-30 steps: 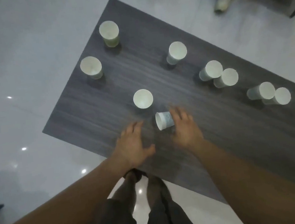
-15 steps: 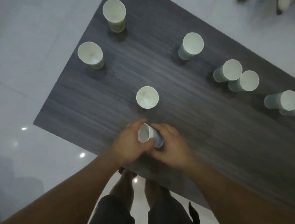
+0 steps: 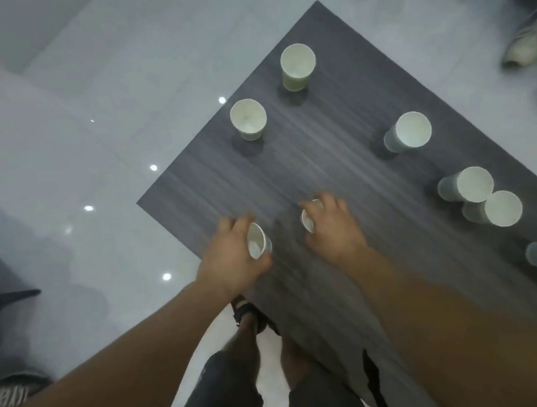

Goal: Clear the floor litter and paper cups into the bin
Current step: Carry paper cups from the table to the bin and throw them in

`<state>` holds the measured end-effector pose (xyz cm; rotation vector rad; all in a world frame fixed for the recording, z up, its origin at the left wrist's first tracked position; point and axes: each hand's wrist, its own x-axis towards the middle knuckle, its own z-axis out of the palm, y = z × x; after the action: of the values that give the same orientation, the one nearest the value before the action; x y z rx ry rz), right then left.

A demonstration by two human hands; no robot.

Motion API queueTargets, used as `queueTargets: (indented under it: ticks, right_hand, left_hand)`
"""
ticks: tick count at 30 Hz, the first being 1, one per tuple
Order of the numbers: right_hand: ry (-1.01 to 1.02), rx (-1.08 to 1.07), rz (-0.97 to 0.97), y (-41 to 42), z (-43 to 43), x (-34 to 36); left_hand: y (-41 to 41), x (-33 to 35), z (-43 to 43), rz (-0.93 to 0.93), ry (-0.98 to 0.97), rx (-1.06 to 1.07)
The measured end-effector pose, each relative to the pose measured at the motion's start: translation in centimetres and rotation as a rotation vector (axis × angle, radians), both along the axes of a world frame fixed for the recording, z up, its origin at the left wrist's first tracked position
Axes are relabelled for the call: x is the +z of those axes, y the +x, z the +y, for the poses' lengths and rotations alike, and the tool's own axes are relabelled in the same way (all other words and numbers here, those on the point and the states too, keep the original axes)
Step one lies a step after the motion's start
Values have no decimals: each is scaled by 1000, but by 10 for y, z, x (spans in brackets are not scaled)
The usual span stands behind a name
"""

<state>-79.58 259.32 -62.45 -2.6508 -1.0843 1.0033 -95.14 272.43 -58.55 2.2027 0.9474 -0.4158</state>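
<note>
2 cups were held at near edge of table (image 3: pixel 324 169): left hand (image 3: pixel 233 258) curled round left cup (image 3: pixel 257 243), right hand (image 3: pixel 334 229) round right cup (image 3: pixel 308 222). Paper looked light, crushable; grip sidewalls gently, w/o squeezing.

It was an indoor room, a lounge or an office, though which was unclear. A glossy pale tiled floor (image 3: pixel 111 87) mirrored spots of light, a low dark wood-grain table (image 3: pixel 324 169) carried paper cups (image 3: pixel 297 66), and another person's shoe (image 3: pixel 531 42) rested beyond its far edge.
</note>
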Motion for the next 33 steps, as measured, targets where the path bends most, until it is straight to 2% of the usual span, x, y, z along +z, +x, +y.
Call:
queueTargets:
  ticks: [5, 8, 14, 21, 26, 33]
  right_hand:
    - [121, -120, -10, -31, -28, 61]
    - [128, -192, -12, -49, -43, 105]
    - [92, -272, -117, -93, -78, 178]
    - [80, -622, -248, -167, -119, 235]
    - [106, -905, -322, -224, -171, 260]
    - [121, -1278, -394, -324, -270, 271]
  left_hand:
    - [8, 59, 5, 6, 15, -70]
    - [12, 95, 0, -32, 32, -153]
    - [6, 155, -15, -125, 39, -440]
    - [2, 203, -40, -181, 42, -747]
    - [-2, 230, -104, -216, 38, -1039]
    - [-34, 265, -246, -291, 96, -1440]
